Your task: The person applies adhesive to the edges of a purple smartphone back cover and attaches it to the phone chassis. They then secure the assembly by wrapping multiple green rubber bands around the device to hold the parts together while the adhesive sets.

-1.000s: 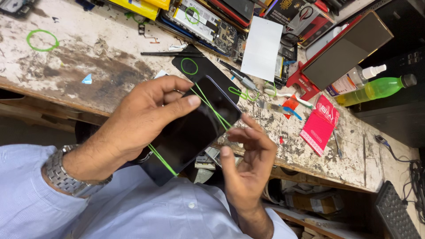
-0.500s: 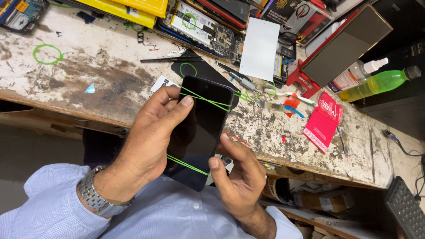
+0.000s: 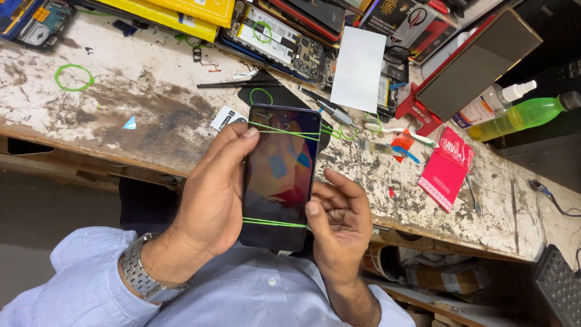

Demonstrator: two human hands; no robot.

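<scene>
The left hand (image 3: 212, 194) grips a dark phone (image 3: 279, 175) along its left edge, fingers curled up to the top corner. The right hand (image 3: 339, 221) pinches the phone's lower right edge, thumb pressed on the glass. Two green rubber bands (image 3: 275, 222) cross the phone, one near each end. The phone is held upright above the near edge of the worn bench (image 3: 139, 103). A green bottle (image 3: 520, 116) lies at the far right.
</scene>
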